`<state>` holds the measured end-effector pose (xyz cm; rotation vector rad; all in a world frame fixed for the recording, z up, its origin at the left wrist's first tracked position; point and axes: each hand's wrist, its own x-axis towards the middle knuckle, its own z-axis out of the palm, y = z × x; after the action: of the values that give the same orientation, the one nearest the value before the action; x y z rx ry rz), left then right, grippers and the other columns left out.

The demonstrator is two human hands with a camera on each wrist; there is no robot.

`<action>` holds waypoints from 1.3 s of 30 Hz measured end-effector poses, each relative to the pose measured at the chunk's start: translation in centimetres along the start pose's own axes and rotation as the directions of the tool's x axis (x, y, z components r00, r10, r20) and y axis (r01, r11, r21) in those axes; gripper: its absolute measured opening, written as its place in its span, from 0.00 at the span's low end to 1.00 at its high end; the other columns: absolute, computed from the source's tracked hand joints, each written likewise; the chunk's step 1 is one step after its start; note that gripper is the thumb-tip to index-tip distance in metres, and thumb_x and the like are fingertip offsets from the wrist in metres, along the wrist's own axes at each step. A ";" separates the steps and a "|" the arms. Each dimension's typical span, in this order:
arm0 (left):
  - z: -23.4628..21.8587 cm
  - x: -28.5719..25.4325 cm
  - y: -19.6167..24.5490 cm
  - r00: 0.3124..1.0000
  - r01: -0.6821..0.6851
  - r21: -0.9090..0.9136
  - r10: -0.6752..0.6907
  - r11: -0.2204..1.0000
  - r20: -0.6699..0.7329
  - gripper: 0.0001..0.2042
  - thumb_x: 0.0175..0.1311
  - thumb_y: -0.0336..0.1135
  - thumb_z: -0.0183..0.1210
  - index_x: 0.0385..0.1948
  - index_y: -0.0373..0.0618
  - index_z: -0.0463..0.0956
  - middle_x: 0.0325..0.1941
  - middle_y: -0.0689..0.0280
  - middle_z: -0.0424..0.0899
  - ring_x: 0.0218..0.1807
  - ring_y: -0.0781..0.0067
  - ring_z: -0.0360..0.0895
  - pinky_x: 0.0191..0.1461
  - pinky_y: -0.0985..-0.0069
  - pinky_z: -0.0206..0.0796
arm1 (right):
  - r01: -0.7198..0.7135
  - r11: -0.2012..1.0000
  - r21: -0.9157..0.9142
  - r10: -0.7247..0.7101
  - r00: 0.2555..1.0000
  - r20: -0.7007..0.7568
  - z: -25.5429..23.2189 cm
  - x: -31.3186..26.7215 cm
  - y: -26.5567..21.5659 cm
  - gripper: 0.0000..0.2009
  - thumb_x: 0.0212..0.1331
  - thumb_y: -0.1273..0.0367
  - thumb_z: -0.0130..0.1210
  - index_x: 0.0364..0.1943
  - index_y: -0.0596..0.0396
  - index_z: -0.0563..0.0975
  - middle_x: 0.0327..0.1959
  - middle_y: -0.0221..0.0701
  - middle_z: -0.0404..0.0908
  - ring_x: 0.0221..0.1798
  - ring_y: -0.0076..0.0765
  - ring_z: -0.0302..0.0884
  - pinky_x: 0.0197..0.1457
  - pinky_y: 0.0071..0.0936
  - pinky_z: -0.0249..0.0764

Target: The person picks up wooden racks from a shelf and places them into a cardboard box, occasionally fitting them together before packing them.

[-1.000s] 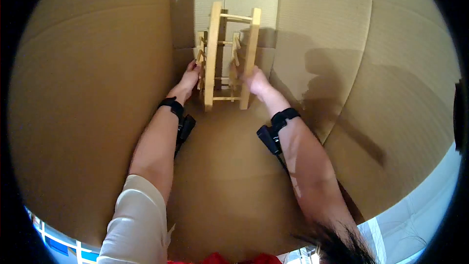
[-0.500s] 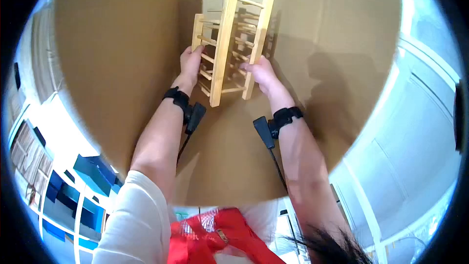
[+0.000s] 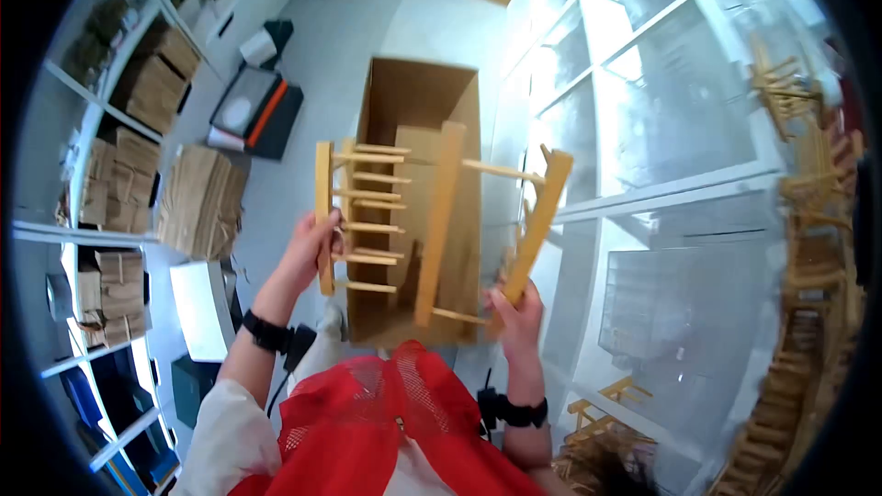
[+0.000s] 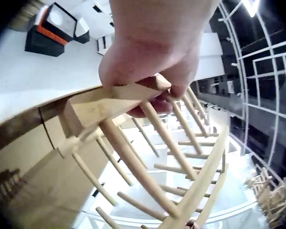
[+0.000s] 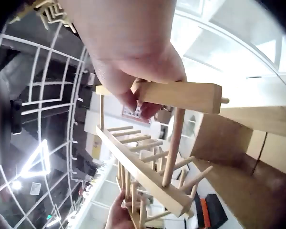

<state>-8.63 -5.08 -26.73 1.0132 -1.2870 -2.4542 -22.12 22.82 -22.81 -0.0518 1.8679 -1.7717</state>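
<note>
A pale wooden dish rack [image 3: 443, 220], built of square bars with round dowels, is held up in front of the body, over the cardboard box [image 3: 374, 115]. My left hand [image 3: 310, 246] grips its left bar, the thumb and fingers wrapped around the wood. On the opposite side my right hand [image 3: 517, 314] holds the right bar near its lower end. The left wrist view shows the left hand [image 4: 152, 62] closed over a bar end, with dowels [image 4: 169, 138] running below it. In the right wrist view, the right hand [image 5: 133, 62] pinches a bar from above.
Shelves with brown paper bundles [image 3: 200, 202] line the left side. A black case with an orange stripe [image 3: 266, 110] lies on the floor beyond. White-framed glass panels [image 3: 680, 64] run along the right, and more wooden racks [image 3: 781, 386] are piled at the far right.
The rack was deep inside the cardboard box, gripped by both hands. It has come up out of it toward the body, its sides now spread wider, and the head view shows the room.
</note>
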 end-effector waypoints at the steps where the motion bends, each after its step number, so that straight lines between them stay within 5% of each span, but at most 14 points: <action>1: 0.6 -2.1 2.3 0.998 -0.034 -0.055 0.037 0.998 0.059 0.09 0.62 0.39 0.48 0.36 0.46 0.67 0.28 0.71 0.69 0.26 0.82 0.69 0.29 0.84 0.63 | 0.070 0.997 0.021 -0.070 0.998 0.001 -0.3 -2.0 -2.3 0.13 0.50 0.76 0.54 0.41 0.63 0.69 0.31 0.31 0.73 0.31 0.24 0.73 0.37 0.19 0.71; 6: 0.1 -7.8 6.4 0.960 -0.080 -0.122 0.110 0.989 0.256 0.16 0.57 0.35 0.54 0.45 0.46 0.63 0.49 0.64 0.68 0.35 0.76 0.72 0.46 0.74 0.65 | 0.274 0.962 0.012 -0.273 0.961 -0.055 1.7 -10.5 -7.9 0.16 0.51 0.80 0.49 0.47 0.66 0.66 0.34 0.33 0.73 0.37 0.26 0.73 0.43 0.22 0.70; 11: -1.5 -8.3 11.3 0.772 -0.008 -0.049 0.037 0.999 0.634 0.20 0.56 0.28 0.53 0.50 0.45 0.59 0.61 0.61 0.59 0.40 0.71 0.73 0.50 0.71 0.65 | 0.403 0.834 -0.377 -0.513 0.819 -0.258 8.1 -16.6 -7.3 0.17 0.50 0.82 0.49 0.47 0.67 0.68 0.37 0.36 0.72 0.40 0.29 0.73 0.45 0.21 0.68; 16: -3.8 -10.5 16.3 0.640 -0.210 0.054 0.096 0.976 0.762 0.21 0.58 0.24 0.48 0.55 0.42 0.55 0.55 0.62 0.65 0.39 0.74 0.70 0.47 0.71 0.65 | 0.358 0.541 -0.761 -0.803 0.490 -0.340 17.6 -21.4 -7.3 0.14 0.45 0.83 0.51 0.40 0.65 0.74 0.37 0.41 0.74 0.38 0.41 0.73 0.42 0.26 0.69; 18: -4.3 -11.3 17.9 0.613 -0.081 -0.037 0.079 0.996 0.786 0.19 0.61 0.28 0.46 0.54 0.43 0.55 0.47 0.65 0.69 0.35 0.78 0.68 0.44 0.74 0.64 | 0.349 0.375 -0.859 -0.914 0.296 -0.279 19.5 -22.2 -6.8 0.14 0.45 0.83 0.52 0.40 0.64 0.74 0.38 0.41 0.75 0.37 0.43 0.73 0.43 0.29 0.69; 21: -2.6 -14.1 20.5 0.745 -0.232 0.121 0.096 0.965 0.660 0.15 0.65 0.36 0.43 0.52 0.44 0.58 0.31 0.71 0.66 0.22 0.83 0.60 0.30 0.83 0.58 | 0.223 0.138 -0.965 -0.985 0.133 -0.110 19.6 -24.8 -7.4 0.12 0.44 0.80 0.56 0.36 0.59 0.77 0.39 0.37 0.76 0.39 0.39 0.74 0.46 0.34 0.67; 22: -2.6 -13.9 20.9 0.708 -0.242 0.112 0.097 0.964 0.699 0.15 0.65 0.39 0.42 0.51 0.44 0.59 0.31 0.72 0.66 0.20 0.84 0.59 0.28 0.83 0.57 | 0.199 0.055 -0.978 -0.996 0.082 -0.039 19.3 -25.8 -7.6 0.11 0.44 0.79 0.57 0.35 0.58 0.77 0.39 0.36 0.76 0.39 0.38 0.74 0.47 0.35 0.66; 23: -3.2 -13.6 21.6 0.667 -0.250 0.094 0.101 0.964 0.738 0.15 0.66 0.41 0.41 0.50 0.45 0.60 0.31 0.72 0.66 0.19 0.84 0.58 0.26 0.84 0.56 | 0.115 0.169 -0.979 -0.977 0.153 -0.151 19.8 -27.4 -7.7 0.10 0.44 0.77 0.59 0.33 0.55 0.78 0.40 0.34 0.76 0.40 0.37 0.74 0.47 0.37 0.65; 26: -3.7 -12.7 23.6 0.595 -0.424 0.139 0.159 0.895 0.788 0.16 0.67 0.46 0.37 0.47 0.44 0.62 0.34 0.73 0.66 0.15 0.86 0.56 0.18 0.87 0.52 | -0.030 -0.169 -0.985 -0.967 0.198 0.160 18.1 -31.3 -8.4 0.10 0.42 0.76 0.60 0.33 0.52 0.79 0.39 0.33 0.76 0.39 0.35 0.74 0.47 0.35 0.65; 29: -3.3 -12.7 25.7 0.469 -0.627 0.184 0.178 0.757 0.865 0.15 0.67 0.38 0.38 0.51 0.43 0.60 0.32 0.72 0.66 0.16 0.86 0.59 0.16 0.90 0.52 | -0.007 -0.220 -0.975 -0.912 0.355 0.203 17.1 -35.0 -9.8 0.13 0.37 0.74 0.61 0.33 0.51 0.79 0.36 0.31 0.76 0.39 0.34 0.75 0.43 0.31 0.66; 30: -3.2 -13.1 26.4 0.505 -0.707 0.282 0.183 0.648 0.843 0.14 0.65 0.32 0.41 0.51 0.42 0.62 0.28 0.72 0.66 0.18 0.85 0.62 0.19 0.88 0.56 | -0.014 -0.234 -0.972 -0.883 0.423 0.206 17.2 -36.1 -10.4 0.13 0.37 0.75 0.60 0.33 0.51 0.79 0.35 0.30 0.76 0.39 0.34 0.74 0.42 0.30 0.66; 33: -2.5 -12.4 28.7 0.262 -0.951 0.192 0.301 0.244 0.917 0.14 0.59 0.25 0.48 0.47 0.39 0.67 0.27 0.69 0.66 0.21 0.83 0.64 0.24 0.84 0.59 | -0.010 -0.321 -0.947 -0.809 0.524 0.268 18.0 -37.7 -12.4 0.13 0.37 0.74 0.55 0.33 0.51 0.78 0.32 0.28 0.74 0.38 0.31 0.74 0.36 0.26 0.65; 37: -1.5 -15.3 31.2 0.310 -0.926 0.190 0.370 0.326 0.876 0.16 0.55 0.27 0.53 0.47 0.37 0.67 0.30 0.63 0.71 0.23 0.76 0.67 0.26 0.81 0.60 | 0.073 -0.347 -0.935 -0.715 0.625 0.314 19.6 -37.4 -12.8 0.15 0.38 0.74 0.53 0.36 0.52 0.76 0.31 0.29 0.73 0.37 0.33 0.73 0.35 0.28 0.65; 39: -1.2 -16.3 31.4 0.119 -0.992 0.092 0.365 0.091 0.923 0.17 0.53 0.28 0.55 0.46 0.37 0.68 0.29 0.61 0.72 0.24 0.70 0.68 0.28 0.78 0.61 | 0.140 -0.326 -0.935 -0.703 0.625 0.339 20.1 -36.1 -12.4 0.15 0.38 0.75 0.52 0.37 0.52 0.75 0.31 0.29 0.72 0.37 0.34 0.72 0.35 0.27 0.65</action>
<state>-0.04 -17.48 5.27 -0.8416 -2.3184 -1.1911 12.41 17.30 2.41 -1.3216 3.4038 0.1010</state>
